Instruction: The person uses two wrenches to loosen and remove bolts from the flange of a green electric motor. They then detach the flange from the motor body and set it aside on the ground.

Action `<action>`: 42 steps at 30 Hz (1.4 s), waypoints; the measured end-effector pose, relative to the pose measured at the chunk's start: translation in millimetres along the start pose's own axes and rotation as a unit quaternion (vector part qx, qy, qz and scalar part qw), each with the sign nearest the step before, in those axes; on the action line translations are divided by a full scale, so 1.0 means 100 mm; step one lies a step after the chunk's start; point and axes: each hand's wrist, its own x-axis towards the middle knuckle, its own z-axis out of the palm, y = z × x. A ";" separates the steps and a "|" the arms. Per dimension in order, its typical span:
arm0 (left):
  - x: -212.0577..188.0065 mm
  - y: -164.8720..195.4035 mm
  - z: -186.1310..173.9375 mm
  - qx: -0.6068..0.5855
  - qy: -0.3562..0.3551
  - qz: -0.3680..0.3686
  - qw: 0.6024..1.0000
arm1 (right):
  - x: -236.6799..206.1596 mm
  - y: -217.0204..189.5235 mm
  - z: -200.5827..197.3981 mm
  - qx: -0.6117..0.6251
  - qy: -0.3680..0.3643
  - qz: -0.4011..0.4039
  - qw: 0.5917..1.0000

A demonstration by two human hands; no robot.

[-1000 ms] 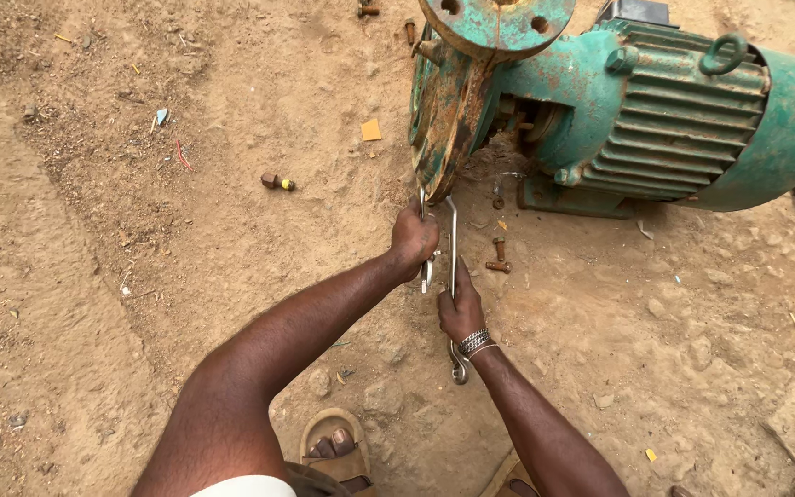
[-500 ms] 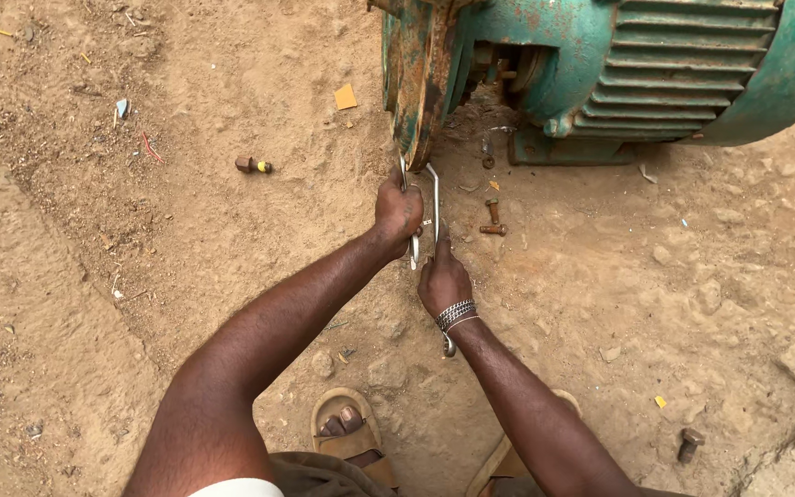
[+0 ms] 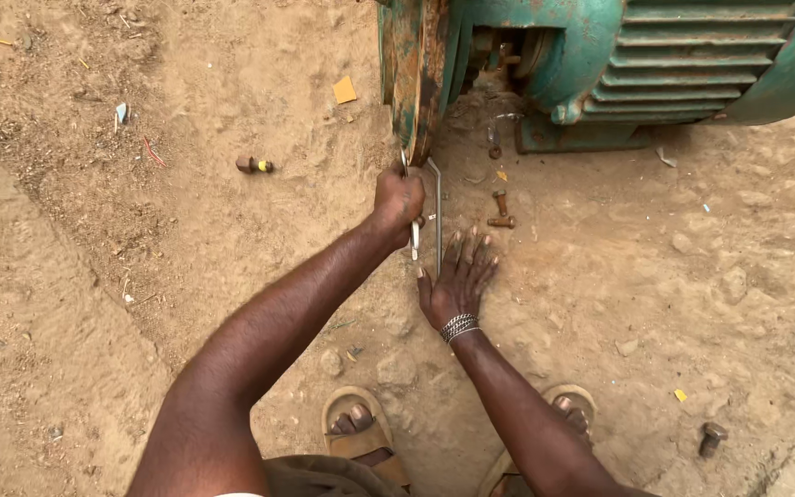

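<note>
Machinery fills the top right: a green ribbed motor (image 3: 692, 64) with a rusty flange (image 3: 413, 74) at its left end, resting on sandy ground (image 3: 140, 276). The left hand (image 3: 398, 201) is fisted around a metal wrench (image 3: 413, 235) just under the flange. The right hand (image 3: 458, 281) lies flat with fingers spread, beside a thin bent rod (image 3: 437, 216). Rusty bolts (image 3: 501, 210) lie near its fingertips

Shiny metal wrench (image 3: 436, 216), rusty painted metal flange (image 3: 416, 78), rough sandy ground (image 3: 186, 239).
</note>
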 end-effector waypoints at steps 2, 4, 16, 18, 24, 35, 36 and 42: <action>0.04 -0.05 -0.01 0.047 0.012 0.049 0.998 | 0.04 0.02 -0.01 -0.047 0.040 -0.029 0.998; 0.07 -0.15 -0.03 0.059 0.004 0.102 0.993 | 0.12 -0.04 -0.15 0.077 -0.022 0.028 0.996; -0.21 0.04 -0.06 0.067 -0.007 0.122 0.990 | 0.40 -0.15 -0.46 0.349 0.063 0.164 0.920; -0.24 0.08 -0.07 0.081 -0.002 0.145 0.986 | 0.42 -0.06 -0.51 0.348 0.080 0.141 0.923; -0.23 0.10 -0.04 0.102 0.008 0.112 0.988 | 0.39 0.12 -0.81 0.342 -0.130 0.098 0.925; -0.29 0.15 -0.05 0.104 0.016 0.097 0.990 | 0.94 0.15 -1.31 0.328 -0.378 0.137 0.855; -0.28 0.15 -0.04 0.107 0.013 0.091 0.990 | 0.92 0.14 -1.27 0.311 -0.377 0.113 0.865; -0.15 0.05 -0.04 0.115 0.014 0.132 0.984 | 0.68 0.08 -0.99 0.251 -0.317 0.015 0.915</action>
